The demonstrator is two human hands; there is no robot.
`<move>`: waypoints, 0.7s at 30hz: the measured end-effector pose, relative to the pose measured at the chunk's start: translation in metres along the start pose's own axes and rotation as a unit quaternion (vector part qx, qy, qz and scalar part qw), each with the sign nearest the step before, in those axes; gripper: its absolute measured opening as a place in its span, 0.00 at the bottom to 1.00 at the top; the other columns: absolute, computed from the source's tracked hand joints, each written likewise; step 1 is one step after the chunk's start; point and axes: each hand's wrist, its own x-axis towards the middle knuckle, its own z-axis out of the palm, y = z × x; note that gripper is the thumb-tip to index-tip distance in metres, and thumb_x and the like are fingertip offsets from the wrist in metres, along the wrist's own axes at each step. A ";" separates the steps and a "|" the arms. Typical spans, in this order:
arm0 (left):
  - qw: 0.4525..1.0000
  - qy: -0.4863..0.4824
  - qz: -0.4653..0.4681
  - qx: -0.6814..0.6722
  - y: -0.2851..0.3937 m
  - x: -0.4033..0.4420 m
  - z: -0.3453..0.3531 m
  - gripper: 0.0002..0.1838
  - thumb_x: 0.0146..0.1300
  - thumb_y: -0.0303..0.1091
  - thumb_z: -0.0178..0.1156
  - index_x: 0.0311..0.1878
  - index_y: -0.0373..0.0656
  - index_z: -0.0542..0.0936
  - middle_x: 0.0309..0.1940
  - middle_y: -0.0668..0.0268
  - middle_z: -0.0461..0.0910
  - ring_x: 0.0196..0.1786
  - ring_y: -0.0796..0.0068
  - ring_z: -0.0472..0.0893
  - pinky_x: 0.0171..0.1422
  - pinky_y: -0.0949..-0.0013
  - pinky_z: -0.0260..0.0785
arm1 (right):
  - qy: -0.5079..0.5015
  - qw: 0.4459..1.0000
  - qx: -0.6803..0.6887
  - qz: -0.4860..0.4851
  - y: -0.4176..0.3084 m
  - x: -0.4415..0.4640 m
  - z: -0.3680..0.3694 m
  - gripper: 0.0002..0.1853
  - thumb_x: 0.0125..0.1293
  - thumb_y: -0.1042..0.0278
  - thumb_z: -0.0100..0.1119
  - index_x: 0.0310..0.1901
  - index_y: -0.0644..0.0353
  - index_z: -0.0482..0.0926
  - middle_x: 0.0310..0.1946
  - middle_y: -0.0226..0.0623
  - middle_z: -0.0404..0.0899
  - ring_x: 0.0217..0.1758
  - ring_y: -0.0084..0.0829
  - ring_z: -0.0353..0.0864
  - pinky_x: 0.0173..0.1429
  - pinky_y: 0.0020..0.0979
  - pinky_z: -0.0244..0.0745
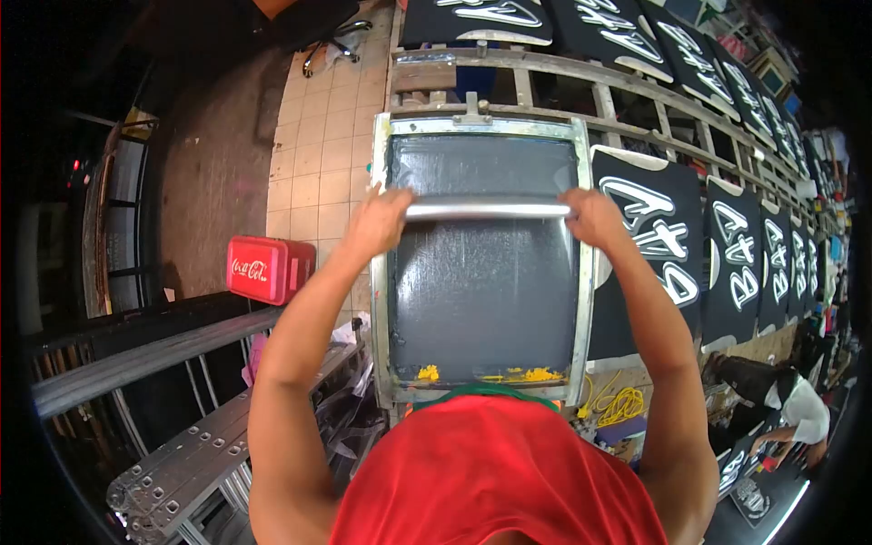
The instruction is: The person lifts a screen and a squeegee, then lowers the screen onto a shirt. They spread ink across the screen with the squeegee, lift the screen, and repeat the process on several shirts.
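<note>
A framed printing screen with dark mesh lies flat in front of me, and yellow ink smears mark its near edge. Across its upper part runs a long silver squeegee. My left hand is closed around the squeegee's left end, over the left side of the frame. The right end is gripped by my right hand, above the frame's right side. The lower edge of the squeegee meets the dark surface; whether it presses on the mesh, I cannot tell.
Black printed shirts with white lettering lie in rows on the right and beyond the slatted wooden rail. A red cooler box stands left, near a metal ladder. Yellow cable lies lower right. Another person bends over at far right.
</note>
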 end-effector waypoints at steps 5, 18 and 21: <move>0.972 -0.166 -0.166 0.021 -0.038 0.094 0.016 0.18 0.54 0.20 0.62 0.50 0.42 0.83 0.50 0.48 0.85 0.50 0.49 0.86 0.60 0.49 0.79 | 0.057 0.997 -0.045 0.024 0.036 0.082 0.019 0.25 0.51 0.67 0.67 0.54 0.53 0.85 0.47 0.44 0.86 0.50 0.51 0.85 0.57 0.47 0.81; 0.970 -0.151 -0.187 0.037 0.068 -0.082 0.005 0.14 0.56 0.33 0.61 0.46 0.50 0.86 0.45 0.62 0.83 0.53 0.62 0.83 0.60 0.39 0.66 | -0.042 0.995 -0.051 0.074 -0.036 -0.081 0.050 0.24 0.42 0.68 0.66 0.46 0.46 0.89 0.43 0.37 0.87 0.45 0.47 0.87 0.51 0.47 0.82; 0.963 -0.211 -0.168 0.024 0.133 -0.192 -0.015 0.18 0.56 0.35 0.62 0.52 0.51 0.86 0.45 0.64 0.82 0.52 0.62 0.83 0.57 0.42 0.64 | -0.075 0.994 0.015 0.084 -0.104 -0.207 0.057 0.20 0.45 0.67 0.65 0.44 0.47 0.88 0.43 0.34 0.87 0.46 0.48 0.86 0.55 0.53 0.76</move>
